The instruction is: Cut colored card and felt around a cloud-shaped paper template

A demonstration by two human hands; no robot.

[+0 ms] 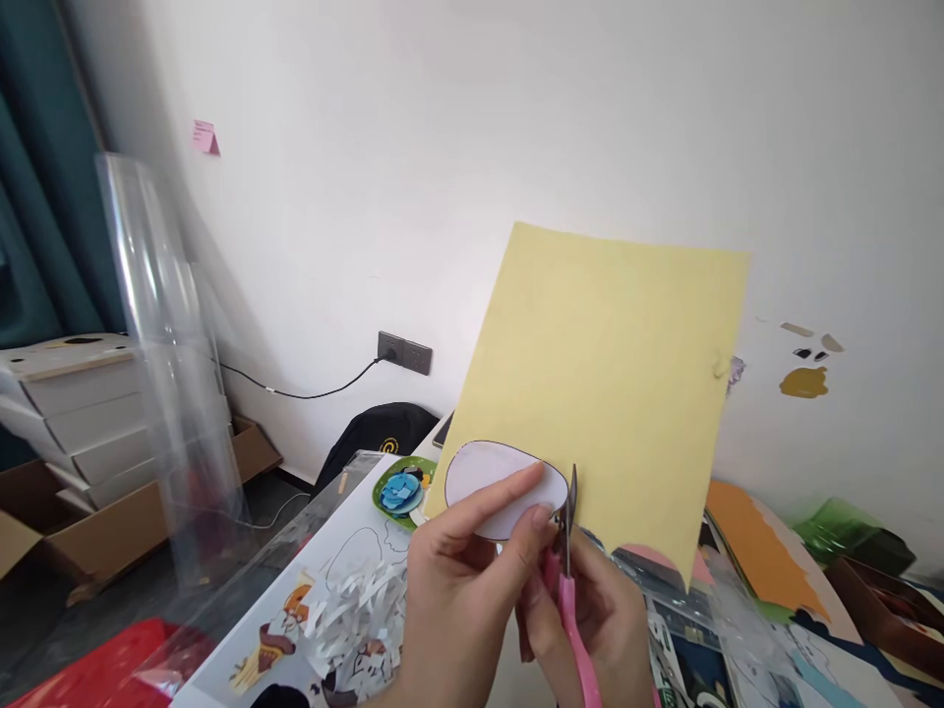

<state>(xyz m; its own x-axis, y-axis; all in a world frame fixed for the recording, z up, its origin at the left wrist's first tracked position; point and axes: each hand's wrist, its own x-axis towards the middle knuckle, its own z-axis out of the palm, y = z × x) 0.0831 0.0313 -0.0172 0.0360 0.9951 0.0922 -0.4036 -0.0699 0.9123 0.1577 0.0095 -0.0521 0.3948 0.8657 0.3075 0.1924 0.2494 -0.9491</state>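
A large sheet of yellow paper (pixel 605 354) stands tilted up in front of me. On its lower left lies a white oval paper cutout (pixel 483 477) with a dark outline. My left hand (pixel 472 580) presses this cutout against the sheet, index finger and thumb on its right part. Pink-handled scissors (pixel 569 590) are in my right hand (pixel 597 610). Their blades point upward, slightly parted, right beside the oval's right end at the sheet's lower edge. The fingers of my right hand around the handles are partly hidden by my left hand.
A green dish (pixel 383 492) with blue round pieces sits behind my left hand. Shredded white paper strips (pixel 361 610) lie nearer on the table. On the right are orange paper (pixel 767 551) and a brown box (pixel 892 610). Clear plastic rolls (pixel 147 364) and cardboard boxes (pixel 110 531) stand left.
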